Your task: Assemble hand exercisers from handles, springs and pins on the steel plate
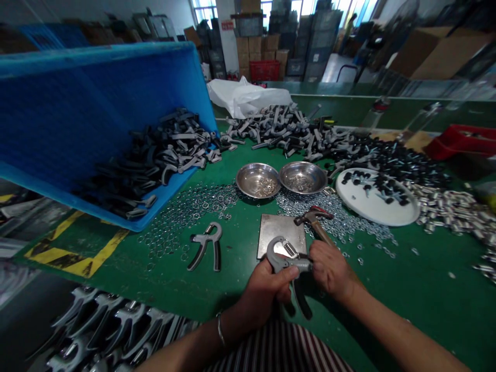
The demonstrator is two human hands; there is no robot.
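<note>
My left hand (267, 287) is closed round a grey and black hand grip strengthener (278, 253) with a metal spring, held above the table's front part. The closed fingers of my right hand (331, 268) are at the end of its crossbar, where a dark part is mostly hidden by them. A hammer (320, 227) lies just beyond my right hand, which covers part of its wooden handle. Behind the strengthener is a square metal plate (281, 230). Another hand grip strengthener (207, 245) lies on the green table to the left.
A tilted blue crate (155, 212) holds grey and black handles. Two metal bowls (244, 188) (304, 192) of small parts stand mid-table, among scattered rings (170, 240) and nuts (349, 222). To the right are a white plate (380, 214) of black-headed screws and piled metal springs (449, 209).
</note>
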